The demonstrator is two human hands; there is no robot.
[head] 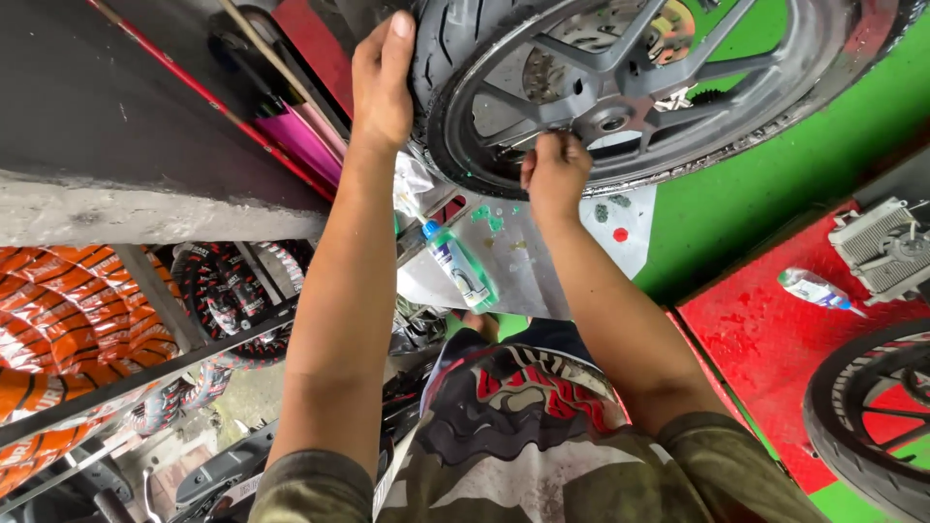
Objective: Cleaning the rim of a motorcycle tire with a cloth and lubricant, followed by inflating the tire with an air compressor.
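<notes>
A motorcycle wheel [620, 87] with a black tyre and grey spoked rim lies in front of me. My left hand [381, 82] rests on the tyre's outer tread, fingers wrapped over it. My right hand [554, 174] is closed at the inner rim, near the hub; what it pinches is hidden by the fingers. Green liquid spots dot the rim. A small plastic bottle [460, 269] with a blue cap and green contents lies on the grey metal plate [542, 276] below the wheel.
Wrapped orange and black tyres [68, 329] fill a rack at left. Broom handles [281, 126] lean behind my left arm. A red platform [765, 339] at right holds another bottle [814, 289], a metal engine part [886, 247] and a second wheel [872, 416]. The floor is green.
</notes>
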